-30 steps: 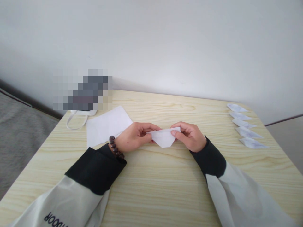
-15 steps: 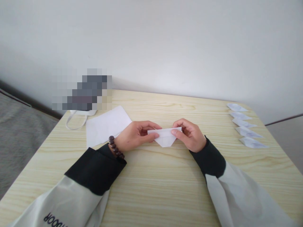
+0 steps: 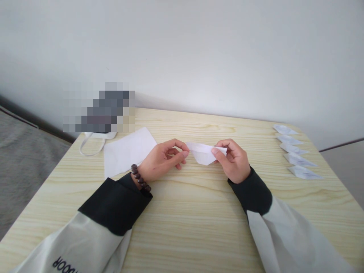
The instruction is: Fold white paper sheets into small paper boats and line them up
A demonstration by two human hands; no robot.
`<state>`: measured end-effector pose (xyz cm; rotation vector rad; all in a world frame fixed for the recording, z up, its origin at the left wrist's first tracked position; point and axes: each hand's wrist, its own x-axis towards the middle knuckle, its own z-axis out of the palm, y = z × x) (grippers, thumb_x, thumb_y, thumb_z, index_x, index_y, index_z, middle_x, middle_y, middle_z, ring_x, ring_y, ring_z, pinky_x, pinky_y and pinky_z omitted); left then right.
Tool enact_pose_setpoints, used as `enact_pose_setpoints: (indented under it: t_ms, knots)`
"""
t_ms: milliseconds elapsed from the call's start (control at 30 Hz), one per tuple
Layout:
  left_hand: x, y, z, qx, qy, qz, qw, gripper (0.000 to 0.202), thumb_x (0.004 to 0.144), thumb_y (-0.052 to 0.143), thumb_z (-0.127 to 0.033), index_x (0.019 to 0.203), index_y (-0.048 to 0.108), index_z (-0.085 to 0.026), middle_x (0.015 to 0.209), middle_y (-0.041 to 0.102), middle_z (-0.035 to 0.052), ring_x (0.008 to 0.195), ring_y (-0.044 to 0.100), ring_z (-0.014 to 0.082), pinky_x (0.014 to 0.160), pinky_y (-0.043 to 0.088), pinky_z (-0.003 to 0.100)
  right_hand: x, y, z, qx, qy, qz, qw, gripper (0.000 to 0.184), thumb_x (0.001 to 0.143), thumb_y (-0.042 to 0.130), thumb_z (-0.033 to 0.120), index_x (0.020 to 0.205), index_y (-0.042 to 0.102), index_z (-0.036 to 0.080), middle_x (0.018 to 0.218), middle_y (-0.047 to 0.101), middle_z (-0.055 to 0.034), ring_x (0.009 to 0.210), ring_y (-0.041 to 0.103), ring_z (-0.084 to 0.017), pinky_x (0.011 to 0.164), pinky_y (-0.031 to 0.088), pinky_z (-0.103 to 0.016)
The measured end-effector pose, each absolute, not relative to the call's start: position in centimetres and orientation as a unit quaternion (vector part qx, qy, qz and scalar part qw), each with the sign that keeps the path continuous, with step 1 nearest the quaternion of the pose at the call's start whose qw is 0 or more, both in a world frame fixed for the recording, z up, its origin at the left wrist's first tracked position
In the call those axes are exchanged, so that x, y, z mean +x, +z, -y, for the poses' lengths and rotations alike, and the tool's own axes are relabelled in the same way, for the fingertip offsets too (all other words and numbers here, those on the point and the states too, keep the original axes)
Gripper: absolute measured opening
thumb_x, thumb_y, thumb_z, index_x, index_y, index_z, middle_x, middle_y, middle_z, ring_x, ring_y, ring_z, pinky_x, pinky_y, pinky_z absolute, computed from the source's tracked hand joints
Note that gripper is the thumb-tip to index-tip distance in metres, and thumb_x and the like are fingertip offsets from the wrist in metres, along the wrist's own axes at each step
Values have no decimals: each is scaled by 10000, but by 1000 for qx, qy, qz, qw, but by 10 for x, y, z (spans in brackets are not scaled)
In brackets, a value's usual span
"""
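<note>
A small folded white paper (image 3: 202, 154) is held above the table between my two hands. Its upper edge is a folded band, and the lower part narrows to a blunt bottom. My right hand (image 3: 233, 159) grips its right end, thumb on the near face and fingers behind. At the left tip, my left hand (image 3: 166, 157) pinches the paper between thumb and forefinger, the other fingers curled below. Dark beads circle my left wrist.
White paper sheets (image 3: 127, 151) lie left of my left hand. Several folded paper boats (image 3: 304, 173) form a column at the table's right side. A blurred-out object (image 3: 105, 112) with a white loop strap (image 3: 92, 146) stands at the back left, near the wall.
The folded paper has shifted right and slightly away from me with my right hand. My left hand's grip has slid out to the paper's left tip, uncovering more of it.
</note>
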<state>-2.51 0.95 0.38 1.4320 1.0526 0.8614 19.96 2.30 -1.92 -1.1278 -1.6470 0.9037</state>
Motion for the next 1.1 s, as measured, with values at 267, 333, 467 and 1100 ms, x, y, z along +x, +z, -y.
enact_pose_setpoints:
  t_ms: [267,333,467,1100]
  knots:
    - [-24,5,-9,609,349,-440,561,334,830,602,-378,1076,607,-152,968,692,72,748,639,132,629,541,237,191,-13,-16,-364,326,748,449,87,821,602,231,810,519,207,789,593,-11,687,577,-127,617,488,-266]
    - [-23,6,-9,602,350,-433,573,361,821,609,-397,1087,603,-153,1091,672,96,799,653,153,645,548,254,185,-11,-13,-342,292,774,446,85,812,604,207,817,519,209,820,592,-18,698,571,-125,612,495,-263]
    - [-23,7,-8,605,342,-409,591,408,824,601,-417,1136,591,-154,1076,688,97,903,666,205,703,545,281,176,-11,-11,-288,229,833,412,198,786,667,283,927,557,197,967,604,-71,875,583,-168,717,520,-300]
    - [-21,3,-8,679,325,-470,461,300,828,570,-369,1014,696,-171,933,727,29,819,648,167,715,505,241,182,-15,-18,-415,225,781,409,254,820,577,233,1069,545,197,825,639,-25,643,559,-117,591,477,-255]
